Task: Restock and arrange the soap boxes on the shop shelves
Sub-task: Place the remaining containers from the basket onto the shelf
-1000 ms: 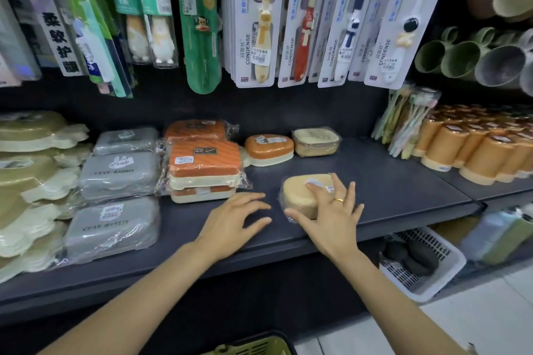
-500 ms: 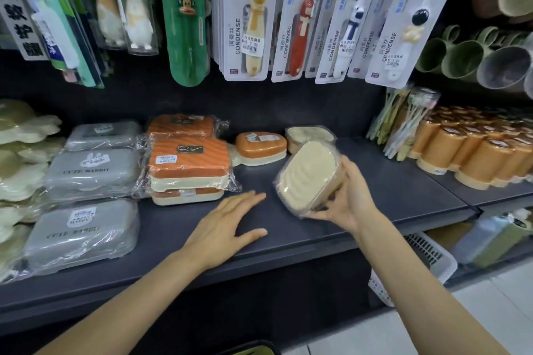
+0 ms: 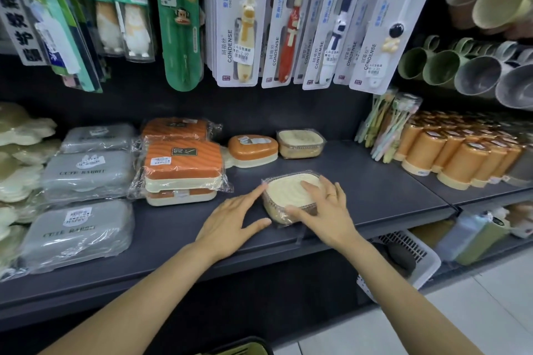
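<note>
A cream soap box [image 3: 285, 193] in clear wrap lies flat, ribbed face up, near the front of the dark shelf [image 3: 375, 190]. My right hand [image 3: 326, 210] rests on its right side, fingers laid over the top and thumb along the near edge. My left hand [image 3: 230, 222] lies flat on the shelf with straight fingers touching the box's left edge. Behind stand a matching cream box [image 3: 300, 143], an orange oval box [image 3: 253, 150], stacked orange striped boxes [image 3: 181, 164] and grey boxes [image 3: 86, 176].
Kids' toothbrush packs [image 3: 288, 17] hang above the shelf. Orange cups [image 3: 450, 158] fill the right end, and green and grey mugs [image 3: 461, 69] sit higher up. Cream paw-shaped boxes [image 3: 20, 153] lie far left. A white basket [image 3: 403, 256] stands below.
The cream box, held tilted in the air by my right hand, has been set down flat on the shelf. My left hand has slid right to touch its edge.
</note>
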